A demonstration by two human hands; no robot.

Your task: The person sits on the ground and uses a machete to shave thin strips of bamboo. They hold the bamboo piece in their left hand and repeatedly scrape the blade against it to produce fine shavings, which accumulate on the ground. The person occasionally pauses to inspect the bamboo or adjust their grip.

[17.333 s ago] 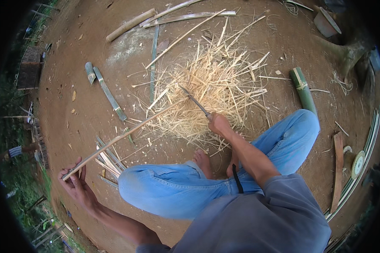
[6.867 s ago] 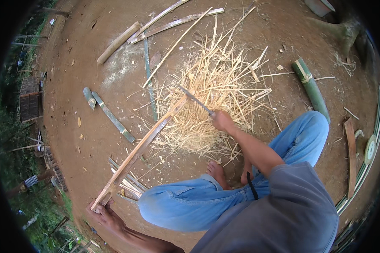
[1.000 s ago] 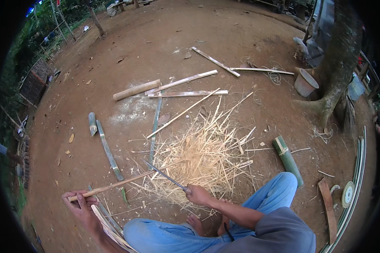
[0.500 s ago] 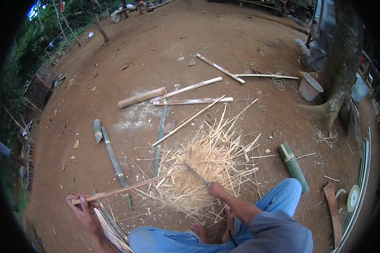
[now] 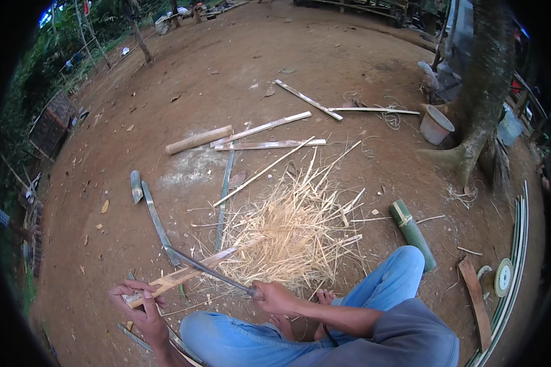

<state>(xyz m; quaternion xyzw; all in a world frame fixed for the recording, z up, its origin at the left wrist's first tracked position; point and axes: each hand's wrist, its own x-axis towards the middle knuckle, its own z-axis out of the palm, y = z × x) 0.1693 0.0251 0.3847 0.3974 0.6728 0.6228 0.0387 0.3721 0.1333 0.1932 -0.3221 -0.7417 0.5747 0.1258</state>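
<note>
In my left hand (image 5: pixel 144 307), the fingers are closed round the near end of a split bamboo strip (image 5: pixel 176 279). The strip slants away to the right, its far end over a heap of pale bamboo shavings (image 5: pixel 288 229). My right hand (image 5: pixel 278 298) grips the handle of a long, dark-bladed knife (image 5: pixel 223 280). Its blade points left and away from me, crossing the strip, with the tip beyond the strip's far side. The shavings lie on the ground in front of my bare feet.
Green bamboo pieces (image 5: pixel 412 234) lie to the right and left. Further off are split slats (image 5: pixel 272 145) and a round pole (image 5: pixel 199 140). A bucket (image 5: pixel 436 125) stands by a tree trunk (image 5: pixel 483 92). Long strips (image 5: pixel 513 269), a brown board (image 5: pixel 475 303) and a round dial-like object (image 5: pixel 503 277) lie at right.
The knife has swung left and nearer to me, from over the shavings to across the bamboo strip. My left hand has shifted slightly right, and the strip now shows a broader face.
</note>
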